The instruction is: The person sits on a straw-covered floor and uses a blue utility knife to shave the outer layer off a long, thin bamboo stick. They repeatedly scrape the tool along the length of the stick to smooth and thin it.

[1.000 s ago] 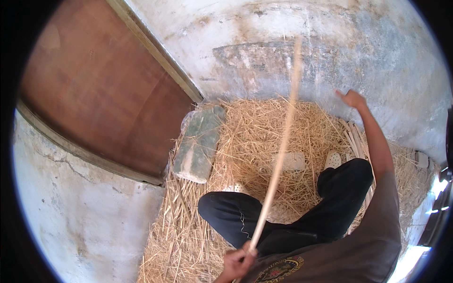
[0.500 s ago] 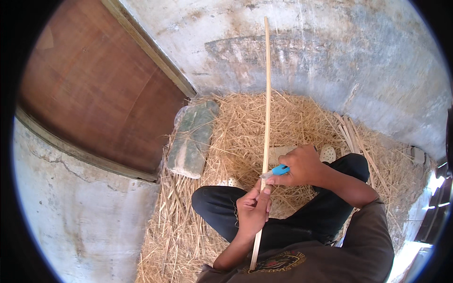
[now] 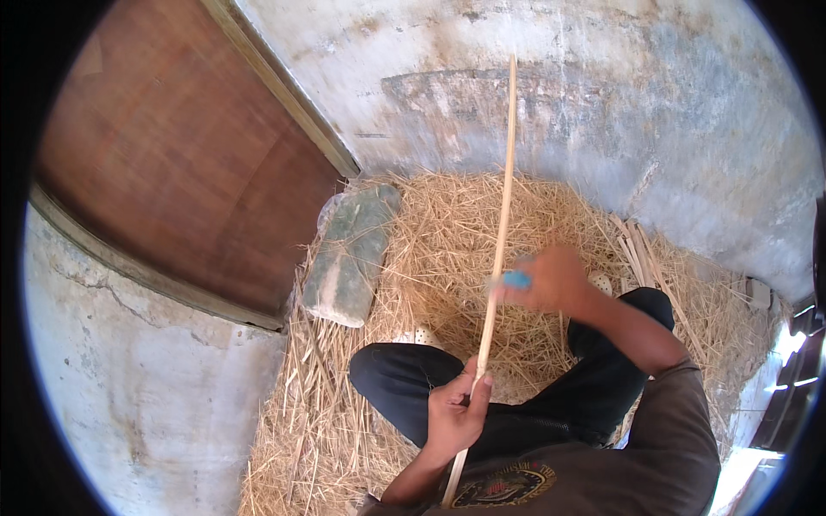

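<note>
A long, pale bamboo strip slants up from my lap, its far end in front of the wall. My left hand is closed around its lower part, thumb along the near side. Farther up the strip, my right hand grips a blue-handled utility knife. Motion blurs both the hand and the knife. The blade end meets the strip in the picture, but whether it bites into the wood cannot be made out.
Loose straw covers the floor around my crossed legs. A greenish wrapped block lies at the left beside a brown wooden panel. Several pale strips lie at the right, near the stained wall.
My right hand and the knife have moved away from my left hand, farther up the strip. My left hand has come nearer my body, and the strip's far end has shifted right and down.
</note>
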The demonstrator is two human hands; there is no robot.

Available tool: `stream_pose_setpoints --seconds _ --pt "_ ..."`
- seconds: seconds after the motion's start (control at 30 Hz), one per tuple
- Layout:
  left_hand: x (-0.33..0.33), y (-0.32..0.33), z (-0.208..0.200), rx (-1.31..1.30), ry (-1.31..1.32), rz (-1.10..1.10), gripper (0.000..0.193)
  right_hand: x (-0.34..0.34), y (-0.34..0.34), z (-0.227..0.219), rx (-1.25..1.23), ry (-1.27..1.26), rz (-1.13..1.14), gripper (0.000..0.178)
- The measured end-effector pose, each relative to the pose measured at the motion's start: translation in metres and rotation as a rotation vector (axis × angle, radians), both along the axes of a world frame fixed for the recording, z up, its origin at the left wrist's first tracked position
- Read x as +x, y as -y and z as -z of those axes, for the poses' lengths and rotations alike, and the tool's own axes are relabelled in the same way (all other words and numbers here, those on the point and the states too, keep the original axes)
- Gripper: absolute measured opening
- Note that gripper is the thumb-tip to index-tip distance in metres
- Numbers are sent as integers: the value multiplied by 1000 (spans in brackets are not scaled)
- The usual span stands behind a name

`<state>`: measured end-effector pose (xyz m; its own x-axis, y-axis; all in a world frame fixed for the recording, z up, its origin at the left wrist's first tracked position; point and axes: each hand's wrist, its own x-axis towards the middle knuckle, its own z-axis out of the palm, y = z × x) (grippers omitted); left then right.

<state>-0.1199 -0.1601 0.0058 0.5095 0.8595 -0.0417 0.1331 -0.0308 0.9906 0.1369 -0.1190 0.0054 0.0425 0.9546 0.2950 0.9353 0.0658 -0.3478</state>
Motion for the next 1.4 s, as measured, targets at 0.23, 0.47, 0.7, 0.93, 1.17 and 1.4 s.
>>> stream_pose_setpoints --seconds 0.23,0.47,0.7,0.93,1.17,1.4 --pt "-1 -18 -9 236 -42 13 31 -20 4 -6 173 24 -134 72" --pt "-2 -23 -8 155 -42 5 34 -15 -12 1 300 55 -114 71" --pt "-5 -26 -6 157 -44 -2 32 -11 -22 8 329 96 -101 72" --pt "-6 -25 -2 121 -23 -27 26 -12 -23 8 357 118 -109 72" --pt "-9 -22 -7 153 -72 -37 24 -4 -31 14 273 156 -11 72" --pt "-15 -8 -5 122 -104 -14 23 26 -45 25 246 117 102 75"
